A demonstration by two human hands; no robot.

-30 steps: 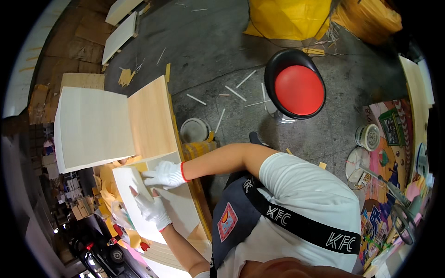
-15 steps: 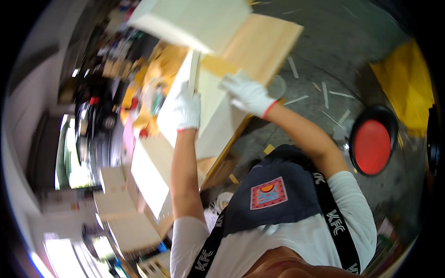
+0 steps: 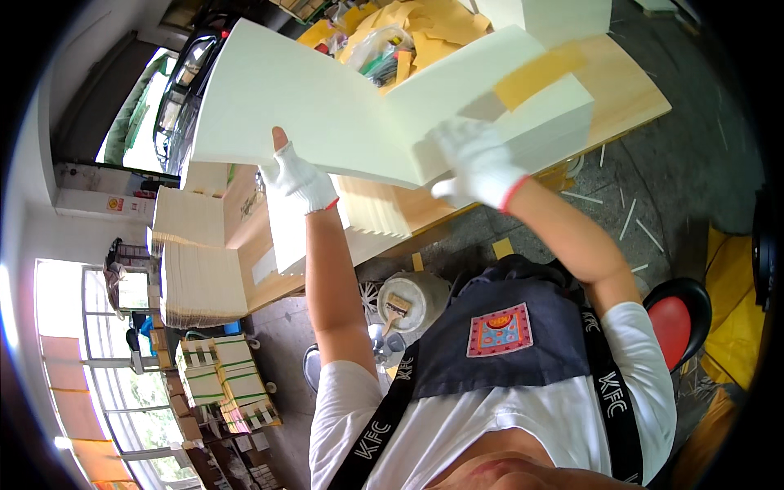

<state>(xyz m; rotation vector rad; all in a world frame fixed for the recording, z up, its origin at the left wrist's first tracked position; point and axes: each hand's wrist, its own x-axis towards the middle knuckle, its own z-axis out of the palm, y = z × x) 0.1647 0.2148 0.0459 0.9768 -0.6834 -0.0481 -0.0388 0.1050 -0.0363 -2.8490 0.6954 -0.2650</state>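
A large white sheet [image 3: 302, 102] rises on the left, its right end meeting a thick white stack [image 3: 545, 122] on the table. My left hand [image 3: 296, 181], in a white glove with the thumb tip bare, grips the sheet's near edge, thumb on top and fingers hidden underneath. Over the near left part of the stack, my gloved right hand [image 3: 482, 163] is slightly blurred, fingers apart and nothing in them. I cannot tell whether it touches the sheet. A yellow rectangular piece [image 3: 539, 75] lies on the stack beyond that hand.
The wooden table [image 3: 633, 90] carries more white stacks [image 3: 371, 208] nearer left and crumpled yellow paper [image 3: 433, 28] behind. Below its edge stand a pale bucket [image 3: 416, 296] with a brush [image 3: 396, 306] and a red-seated stool [image 3: 670, 327]. White strips litter the floor [image 3: 600, 229].
The view has turned, so the table sits farther right. A white sheet now stands raised at the left in my left hand. My right hand has moved away from the yellow piece, its fingers spread.
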